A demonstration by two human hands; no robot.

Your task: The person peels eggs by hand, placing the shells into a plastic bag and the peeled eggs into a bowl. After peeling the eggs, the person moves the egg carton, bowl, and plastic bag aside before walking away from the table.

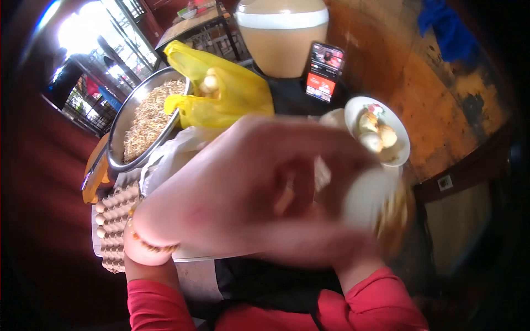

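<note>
My left hand [243, 171], blurred and close to the camera, spans the middle of the view with a beaded bracelet [150, 243] at its wrist. Its fingers curl inward, and small whitish bits [321, 174] show in the dark hollow between the hands. Below it, my right hand [345, 243] is smeared and mostly hidden. Against the hands, on the right, is a pale rounded thing [365, 199], perhaps an egg, too blurred to be sure. A streaked yellow-brown shape [398, 218] lies just beyond it. Farther back, a white plate [402, 132] carries several pale, egg-like pieces [378, 135].
At left stand a metal basin of husk-like flakes [152, 116] and an egg tray [118, 220] with several eggs. A yellow plastic bag [243, 91] holds eggs. Behind are a large beige container [281, 44] and an upright phone [324, 71]. A wooden wall [386, 60] bounds the right.
</note>
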